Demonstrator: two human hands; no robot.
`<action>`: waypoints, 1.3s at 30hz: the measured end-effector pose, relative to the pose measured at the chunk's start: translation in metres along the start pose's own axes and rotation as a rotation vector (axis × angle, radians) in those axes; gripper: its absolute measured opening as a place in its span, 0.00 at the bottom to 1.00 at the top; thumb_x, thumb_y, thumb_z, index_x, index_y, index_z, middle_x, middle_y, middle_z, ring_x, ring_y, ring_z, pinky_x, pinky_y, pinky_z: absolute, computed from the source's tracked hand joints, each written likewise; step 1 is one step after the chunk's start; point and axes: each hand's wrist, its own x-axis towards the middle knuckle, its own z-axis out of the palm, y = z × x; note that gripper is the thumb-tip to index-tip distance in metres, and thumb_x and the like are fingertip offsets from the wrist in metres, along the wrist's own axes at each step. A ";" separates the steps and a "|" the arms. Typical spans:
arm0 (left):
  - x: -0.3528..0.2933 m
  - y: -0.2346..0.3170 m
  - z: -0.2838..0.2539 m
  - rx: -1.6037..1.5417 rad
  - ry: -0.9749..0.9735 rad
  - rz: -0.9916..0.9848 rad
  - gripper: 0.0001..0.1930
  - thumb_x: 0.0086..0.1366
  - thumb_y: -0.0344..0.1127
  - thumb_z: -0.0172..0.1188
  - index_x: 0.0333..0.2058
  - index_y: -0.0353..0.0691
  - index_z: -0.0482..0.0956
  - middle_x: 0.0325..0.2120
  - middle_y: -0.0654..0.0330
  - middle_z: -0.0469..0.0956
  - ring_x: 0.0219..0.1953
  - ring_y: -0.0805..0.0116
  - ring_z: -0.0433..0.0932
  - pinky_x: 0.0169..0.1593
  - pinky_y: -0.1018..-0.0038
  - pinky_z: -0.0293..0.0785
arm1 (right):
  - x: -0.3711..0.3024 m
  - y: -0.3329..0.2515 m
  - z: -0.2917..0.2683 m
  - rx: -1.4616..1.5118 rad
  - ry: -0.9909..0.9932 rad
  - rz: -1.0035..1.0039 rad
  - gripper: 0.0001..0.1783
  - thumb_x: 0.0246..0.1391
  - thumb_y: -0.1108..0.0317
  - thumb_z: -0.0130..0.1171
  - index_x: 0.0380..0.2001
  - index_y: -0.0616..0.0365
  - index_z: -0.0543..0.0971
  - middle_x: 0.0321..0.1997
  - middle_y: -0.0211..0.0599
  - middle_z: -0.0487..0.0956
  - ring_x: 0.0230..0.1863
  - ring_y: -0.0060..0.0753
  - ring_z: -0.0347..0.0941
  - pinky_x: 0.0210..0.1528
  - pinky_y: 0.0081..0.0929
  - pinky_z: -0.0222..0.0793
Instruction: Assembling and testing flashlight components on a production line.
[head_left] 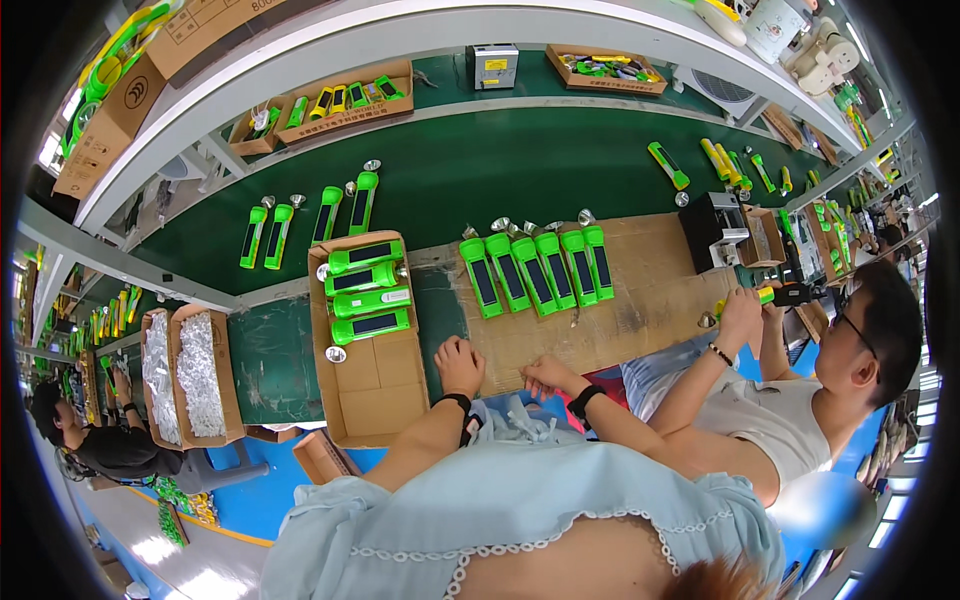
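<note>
Six bright-green, club-shaped flashlights (537,275) with dark solar panels lie side by side on a flat brown cardboard sheet (640,290) over the green counter (500,170), just beyond the person's hands. Their casings look like smooth, stiff plastic, so I'd judge each one light and a little slippery. The slim body seems the best hold; the shiny silver reflector cups (500,225) dangling at the wide heads look fragile, probably easily pulled loose.

The left hand (460,366) rests at the sheet's near edge, beside an open brown cardboard box (375,390) holding four more. The right hand (548,376) sits near that edge too. Both hands' fingers curl loosely and nothing shows in them, but I cannot tell whether they are closed.

A pale label (372,301) marks one boxed flashlight, too small to read; a long brown carton (345,125) behind carries dark printing.
</note>
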 end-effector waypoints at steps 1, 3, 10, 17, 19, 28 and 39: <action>0.001 0.000 0.000 0.002 0.000 0.000 0.10 0.50 0.35 0.54 0.31 0.39 0.72 0.40 0.51 0.67 0.46 0.50 0.64 0.50 0.57 0.58 | 0.000 0.000 0.000 0.001 -0.001 -0.001 0.25 0.54 0.50 0.49 0.20 0.64 0.78 0.16 0.40 0.77 0.10 0.30 0.72 0.10 0.24 0.66; 0.001 0.000 -0.002 0.001 -0.006 -0.011 0.10 0.50 0.35 0.54 0.31 0.39 0.72 0.40 0.51 0.67 0.46 0.50 0.64 0.50 0.57 0.57 | 0.002 -0.002 0.001 0.015 -0.009 -0.004 0.25 0.54 0.50 0.49 0.20 0.64 0.78 0.16 0.40 0.77 0.10 0.30 0.72 0.10 0.24 0.66; 0.001 -0.004 -0.001 -0.009 0.000 -0.004 0.11 0.49 0.36 0.55 0.32 0.38 0.71 0.40 0.52 0.67 0.46 0.52 0.64 0.47 0.57 0.59 | -0.006 -0.010 0.004 -0.021 0.012 0.004 0.24 0.54 0.52 0.48 0.21 0.64 0.78 0.17 0.39 0.78 0.11 0.29 0.72 0.11 0.23 0.65; -0.003 -0.005 0.003 0.015 0.020 0.016 0.12 0.50 0.37 0.55 0.32 0.39 0.71 0.39 0.53 0.67 0.44 0.52 0.64 0.46 0.57 0.59 | -0.008 -0.009 0.003 -0.001 0.022 -0.002 0.24 0.54 0.53 0.49 0.19 0.64 0.77 0.15 0.40 0.77 0.10 0.30 0.72 0.10 0.23 0.64; -0.002 -0.003 0.003 -0.008 0.029 0.014 0.10 0.49 0.36 0.55 0.31 0.39 0.71 0.39 0.52 0.67 0.44 0.51 0.64 0.47 0.57 0.59 | -0.007 -0.003 0.004 0.004 0.025 0.012 0.24 0.54 0.53 0.49 0.19 0.64 0.77 0.15 0.40 0.77 0.10 0.30 0.72 0.10 0.23 0.64; -0.002 -0.004 -0.003 -0.008 0.020 0.027 0.10 0.51 0.36 0.54 0.32 0.39 0.70 0.39 0.52 0.67 0.44 0.52 0.64 0.47 0.57 0.59 | -0.010 -0.004 0.008 0.072 0.057 -0.026 0.24 0.55 0.53 0.47 0.19 0.63 0.76 0.15 0.41 0.77 0.11 0.30 0.73 0.11 0.24 0.66; -0.003 -0.006 0.003 0.032 0.046 0.068 0.11 0.50 0.37 0.54 0.31 0.37 0.71 0.39 0.51 0.67 0.45 0.50 0.64 0.47 0.57 0.59 | -0.010 0.069 0.026 0.412 0.257 -0.134 0.22 0.55 0.53 0.48 0.23 0.63 0.76 0.17 0.43 0.77 0.15 0.33 0.75 0.18 0.25 0.71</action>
